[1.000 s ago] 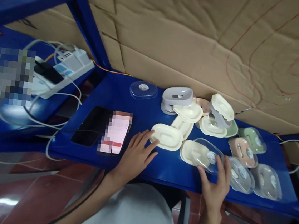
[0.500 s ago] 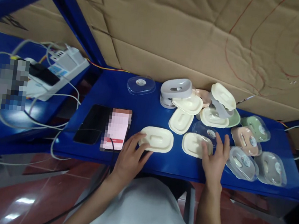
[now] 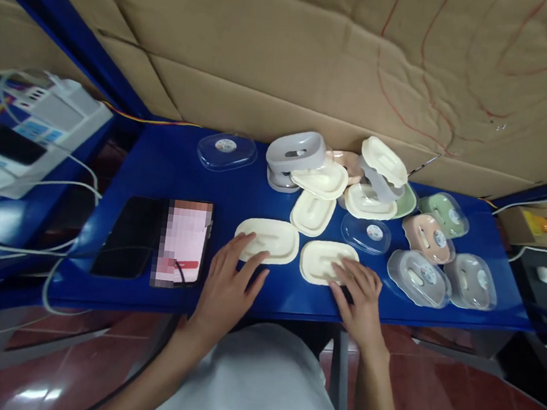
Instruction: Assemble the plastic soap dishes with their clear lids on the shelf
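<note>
Two cream soap dish parts lie side by side before me. My left hand (image 3: pixel 228 287) has its fingers spread, their tips on the left cream tray (image 3: pixel 276 243). Over the right end of the second cream tray (image 3: pixel 319 261) rests my right hand (image 3: pixel 360 299), fingers stretched out and thumb apart. Just behind it a clear lid (image 3: pixel 356 233) with a round label lies on the table. Another cream piece (image 3: pixel 312 214) leans against a pile of grey, cream, pink and green dish parts, topped by a grey dish (image 3: pixel 294 151).
Several lidded soap dishes, one of them pink (image 3: pixel 425 239), stand at the right of the blue table (image 3: pixel 151 151). Another clear lid (image 3: pixel 227 152) lies at the back left. A lit phone (image 3: pixel 185 241) and a dark one (image 3: pixel 129 238) lie left. Cables trail from a power strip (image 3: pixel 59 134).
My right hand has moved from the clear lid behind onto the right cream tray, fingers now lower. My left hand stays at the left tray. The view has shifted to the right.
</note>
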Motion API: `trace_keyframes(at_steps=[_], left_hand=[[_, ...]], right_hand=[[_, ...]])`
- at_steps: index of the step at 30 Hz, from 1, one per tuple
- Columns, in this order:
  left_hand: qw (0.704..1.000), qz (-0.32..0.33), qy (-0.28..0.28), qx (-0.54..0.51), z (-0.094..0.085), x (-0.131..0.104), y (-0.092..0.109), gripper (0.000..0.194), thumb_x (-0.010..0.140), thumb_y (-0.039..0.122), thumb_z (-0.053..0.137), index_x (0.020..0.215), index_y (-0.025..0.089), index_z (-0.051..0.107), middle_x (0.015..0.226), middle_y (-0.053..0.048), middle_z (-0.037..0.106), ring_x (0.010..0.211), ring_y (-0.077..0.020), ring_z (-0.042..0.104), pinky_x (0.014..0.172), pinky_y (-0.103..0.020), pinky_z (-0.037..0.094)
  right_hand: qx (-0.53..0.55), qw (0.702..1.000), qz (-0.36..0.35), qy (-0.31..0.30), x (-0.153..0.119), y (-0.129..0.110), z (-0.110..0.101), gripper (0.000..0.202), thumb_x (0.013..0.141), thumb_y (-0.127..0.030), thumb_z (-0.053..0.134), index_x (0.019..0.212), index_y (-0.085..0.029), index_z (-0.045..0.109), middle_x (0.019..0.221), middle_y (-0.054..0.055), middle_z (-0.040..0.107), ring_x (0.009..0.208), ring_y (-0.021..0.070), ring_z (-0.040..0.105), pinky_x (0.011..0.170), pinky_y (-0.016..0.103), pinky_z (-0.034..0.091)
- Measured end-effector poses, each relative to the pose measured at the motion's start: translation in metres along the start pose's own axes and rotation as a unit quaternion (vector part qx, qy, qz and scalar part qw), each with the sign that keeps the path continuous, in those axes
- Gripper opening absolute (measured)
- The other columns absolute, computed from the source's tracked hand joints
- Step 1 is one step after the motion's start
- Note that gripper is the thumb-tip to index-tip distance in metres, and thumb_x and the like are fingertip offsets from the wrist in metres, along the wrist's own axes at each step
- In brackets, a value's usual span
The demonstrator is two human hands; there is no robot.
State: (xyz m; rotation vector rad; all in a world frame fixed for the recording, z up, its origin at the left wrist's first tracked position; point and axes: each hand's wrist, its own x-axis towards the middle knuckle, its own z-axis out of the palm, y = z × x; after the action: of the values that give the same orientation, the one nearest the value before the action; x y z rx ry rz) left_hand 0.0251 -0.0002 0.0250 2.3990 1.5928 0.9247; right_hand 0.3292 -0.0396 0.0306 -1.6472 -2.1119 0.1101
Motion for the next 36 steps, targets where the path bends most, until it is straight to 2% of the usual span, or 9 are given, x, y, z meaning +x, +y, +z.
trace_keyframes(at_steps=[7,12,17,21,25,28,31,33,36], left_hand=[[0.999,0.018,-0.012,0.025,0.005,-0.001,-0.005,0.026,0.1,0.022,0.071,0.125,0.02,0.067,0.15,-0.019,0.063,0.144,-0.0423,0.057,0.111,-0.059,0.053],[1.0,0.026,0.002,0.01,0.005,-0.003,-0.009,0.016,0.1,0.019,0.07,0.115,0.021,0.067,0.14,-0.016,0.068,0.135,-0.0375,0.064,0.106,-0.054,0.056],[0.999,0.034,0.006,-0.023,0.003,0.0,-0.01,0.013,0.103,0.022,0.067,0.116,0.023,0.068,0.135,-0.015,0.07,0.124,-0.0318,0.07,0.101,-0.05,0.058],[0.999,0.027,0.016,-0.03,0.002,0.002,-0.007,0.013,0.103,0.022,0.066,0.115,0.023,0.07,0.133,-0.014,0.072,0.121,-0.0302,0.072,0.103,-0.05,0.059],[0.999,0.02,0.011,-0.03,0.002,0.001,-0.007,0.012,0.103,0.019,0.065,0.112,0.022,0.072,0.134,-0.014,0.072,0.122,-0.0297,0.072,0.108,-0.053,0.058],[0.999,0.006,0.006,-0.047,0.0,-0.006,-0.008,0.012,0.102,0.017,0.065,0.112,0.022,0.069,0.139,-0.014,0.068,0.127,-0.03,0.069,0.106,-0.052,0.06],[0.995,-0.034,0.032,-0.086,-0.002,-0.018,-0.008,0.014,0.102,0.015,0.066,0.114,0.022,0.066,0.147,-0.016,0.059,0.134,-0.0299,0.065,0.108,-0.048,0.061],[0.99,-0.064,0.06,-0.112,-0.003,-0.023,-0.007,0.024,0.101,0.014,0.067,0.124,0.022,0.064,0.157,-0.018,0.049,0.141,-0.0307,0.061,0.11,-0.047,0.061],[0.985,-0.089,0.08,-0.126,-0.004,-0.024,-0.009,0.046,0.099,0.015,0.07,0.142,0.026,0.058,0.17,-0.018,0.036,0.152,-0.0346,0.051,0.113,-0.051,0.06]], right_hand=[[0.023,0.999,-0.02,0.023,0.027,-0.008,0.006,0.029,0.108,-0.029,0.061,0.136,-0.028,0.069,0.144,0.008,0.07,0.138,0.0276,0.062,0.116,0.049,0.041],[-0.006,0.996,-0.089,0.012,0.063,-0.004,-0.006,0.032,0.109,-0.025,0.057,0.138,-0.027,0.069,0.144,0.007,0.071,0.135,0.0269,0.062,0.113,0.048,0.046],[-0.06,0.986,-0.157,0.019,0.139,-0.011,-0.018,0.038,0.108,-0.023,0.058,0.145,-0.025,0.065,0.152,0.01,0.066,0.139,0.0298,0.06,0.116,0.051,0.047],[-0.085,0.977,-0.193,0.018,0.216,-0.021,0.003,0.054,0.102,-0.023,0.069,0.155,-0.024,0.056,0.17,0.013,0.044,0.156,0.0376,0.043,0.125,0.065,0.037],[-0.056,0.977,-0.201,0.04,0.261,-0.024,0.018,0.025,0.105,-0.021,0.064,0.128,-0.016,0.075,0.146,0.013,0.069,0.146,0.0359,0.057,0.117,0.06,0.05],[-0.04,0.975,-0.204,0.076,0.243,-0.031,0.008,0.026,0.11,-0.023,0.056,0.124,-0.015,0.076,0.132,0.011,0.076,0.148,0.0313,0.055,0.119,0.052,0.051],[-0.003,0.972,-0.205,0.119,0.183,-0.045,-0.006,0.024,0.108,-0.025,0.061,0.127,-0.021,0.074,0.13,0.008,0.076,0.149,0.0289,0.054,0.123,0.051,0.048],[0.032,0.973,-0.203,0.104,0.138,-0.056,-0.006,0.024,0.105,-0.022,0.065,0.128,-0.024,0.073,0.126,0.007,0.077,0.14,0.028,0.062,0.116,0.05,0.054],[0.057,0.979,-0.195,0.029,0.089,-0.072,0.005,0.025,0.105,-0.019,0.064,0.128,-0.024,0.072,0.12,0.009,0.079,0.13,0.0272,0.069,0.109,0.049,0.059]])
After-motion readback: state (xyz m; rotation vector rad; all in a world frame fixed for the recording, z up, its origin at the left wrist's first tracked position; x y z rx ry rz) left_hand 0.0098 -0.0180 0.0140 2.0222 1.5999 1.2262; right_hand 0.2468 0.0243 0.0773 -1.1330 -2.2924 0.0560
